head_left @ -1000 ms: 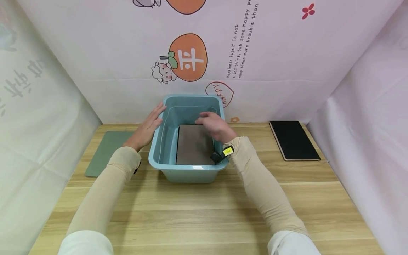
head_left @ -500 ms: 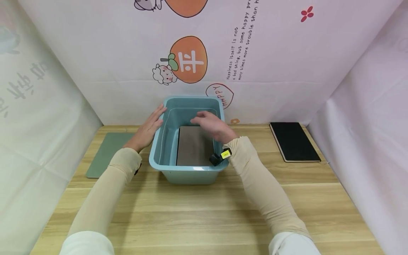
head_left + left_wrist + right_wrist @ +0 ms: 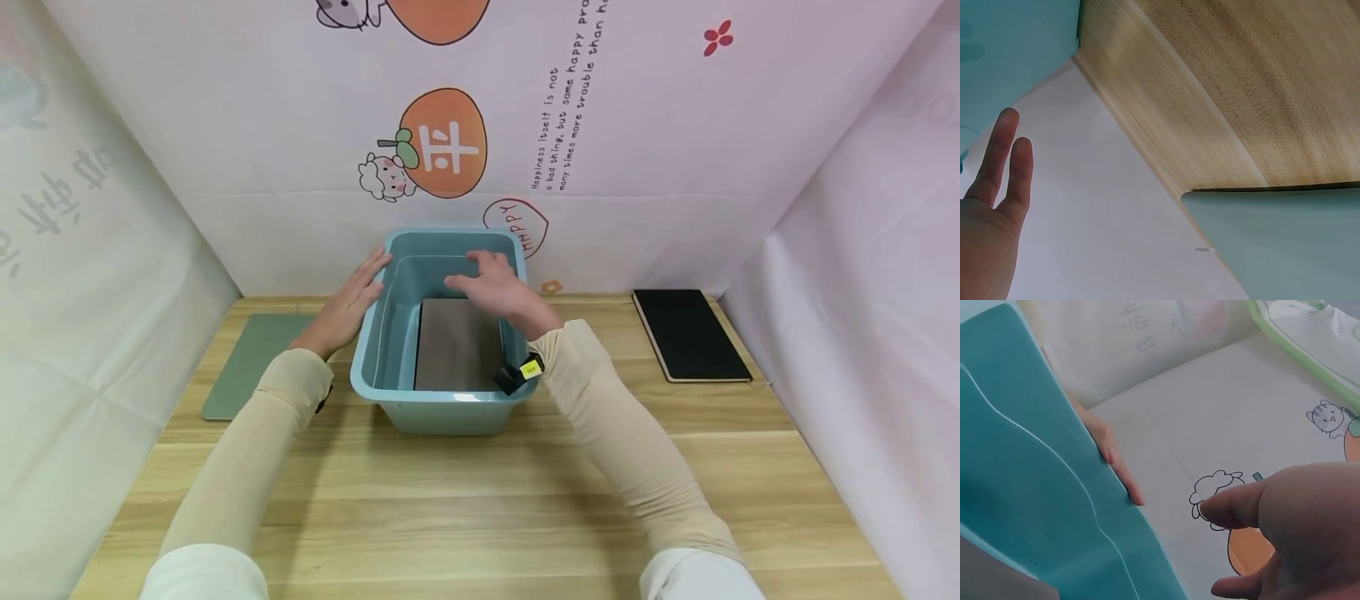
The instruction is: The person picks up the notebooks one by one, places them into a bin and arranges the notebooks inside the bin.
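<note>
A light-blue plastic bin point(image 3: 450, 417) stands against the back wall. Inside it lies a grey-brown flat rectangle with a dark left edge, which looks like a notebook point(image 3: 453, 346). My left hand point(image 3: 348, 308) rests against the bin's left rim, fingers stretched out; two of them show in the left wrist view. Over the right part of the bin hovers my right hand point(image 3: 498, 287), thumb and fingers spread apart, holding nothing. In the right wrist view the thumb and fingers of that hand point(image 3: 1310, 525) are apart, and the bin's wall point(image 3: 1054, 450) fills the left side.
Left of the bin, a flat grey-green notebook-like item point(image 3: 251, 367) lies partly behind my left arm. A black notebook point(image 3: 692, 333) with pale page edges lies at the right rear of the wooden table point(image 3: 450, 517). Printed white cloth walls point(image 3: 637, 208) enclose the back and sides.
My right hand's thumb and fingers have spread apart, and its fingers have risen slightly. My left hand stays at the rim; the notebook in the bin has not visibly moved.
</note>
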Demonstrator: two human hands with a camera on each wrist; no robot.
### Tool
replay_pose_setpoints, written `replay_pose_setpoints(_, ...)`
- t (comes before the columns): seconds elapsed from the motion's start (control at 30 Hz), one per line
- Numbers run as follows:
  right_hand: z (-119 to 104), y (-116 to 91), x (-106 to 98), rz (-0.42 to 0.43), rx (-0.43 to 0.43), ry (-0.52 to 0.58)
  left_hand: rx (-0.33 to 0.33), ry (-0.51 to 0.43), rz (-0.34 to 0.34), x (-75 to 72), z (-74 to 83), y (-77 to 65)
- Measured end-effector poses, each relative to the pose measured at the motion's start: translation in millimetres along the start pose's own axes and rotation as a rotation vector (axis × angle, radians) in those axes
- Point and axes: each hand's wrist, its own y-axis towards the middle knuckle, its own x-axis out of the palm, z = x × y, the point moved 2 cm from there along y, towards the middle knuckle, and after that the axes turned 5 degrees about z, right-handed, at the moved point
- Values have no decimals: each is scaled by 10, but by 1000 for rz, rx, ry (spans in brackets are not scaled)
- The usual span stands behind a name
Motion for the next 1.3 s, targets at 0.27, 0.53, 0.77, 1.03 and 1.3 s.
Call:
replay_pose_setpoints(0.27,-30,-19,-45,28,-85,-125,3,-5,-2,0,-1,3)
replay_pose_setpoints(0.53,-46,-51,-62,62,-212,-338,9,-15,5,0,-17,11)
replay_pose_setpoints(0.77,-49,-97,-68,41,-230,-389,-7,-8,-4,4,-27,9)
replay_pose_setpoints(1.03,-9,-138,-92,54,-255,-421,-6,-19,-8,-3,-16,5)
replay_pose_setpoints(1.3,74,-162,-153,70,-253,-467,3,-14,2,1,-9,6)
